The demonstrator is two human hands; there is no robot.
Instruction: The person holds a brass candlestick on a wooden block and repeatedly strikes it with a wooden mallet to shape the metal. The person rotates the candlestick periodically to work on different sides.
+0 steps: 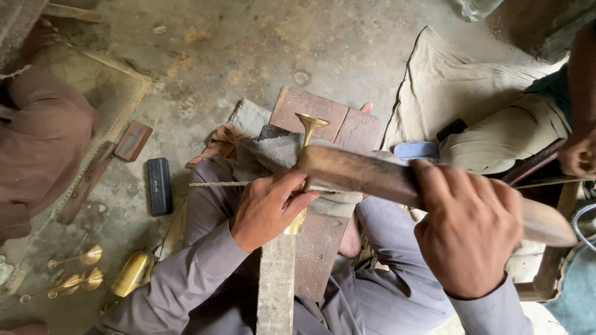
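Both your hands are mid-filing: left hand (266, 209) pinches the brass stem (308, 138) at frame centre, right hand (470, 226) clamped around the wooden-handled file (366, 175), so push the stroke level and steady.

Long sleeves of a soft, grey-mauve woven cloth are worn on both arms. The left sleeve (186, 273) is cut loose, and shallow creases are seen along its length; it is ended by a plain hemmed cuff at the wrist, below the bare left hand (267, 208). The right sleeve (490, 313) is made of the same cloth, and its folded cuff is seen under the bare right hand (469, 226). No rings, watch or gloves are seen on the fingers or wrists. Loose trousers (208, 198) of the matching grey-mauve cloth are worn on the legs, gathered in soft folds at the knees. A bare foot (351, 239) is partly seen between the legs.
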